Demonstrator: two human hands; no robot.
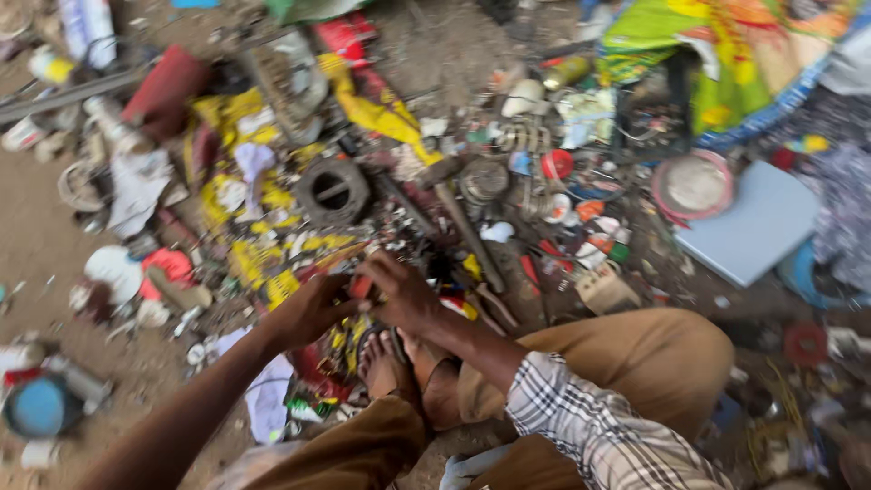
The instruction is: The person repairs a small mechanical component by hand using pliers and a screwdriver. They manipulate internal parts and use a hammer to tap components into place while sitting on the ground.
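I sit on the ground in brown trousers with my bare feet drawn in. Both hands meet just above my feet on one small red object. My left hand holds it from the left, and my right hand, on an arm in a checked sleeve, grips it from the right. The frame is blurred, so the kind of object stays unclear. Around my hands lies a pile of small metal and plastic scrap.
A hammer with a long handle lies just beyond my hands. A round metal ring part sits left of it, among yellow wrappers. A grey flat board and a round red-rimmed lid lie at the right. A blue lid rests at lower left.
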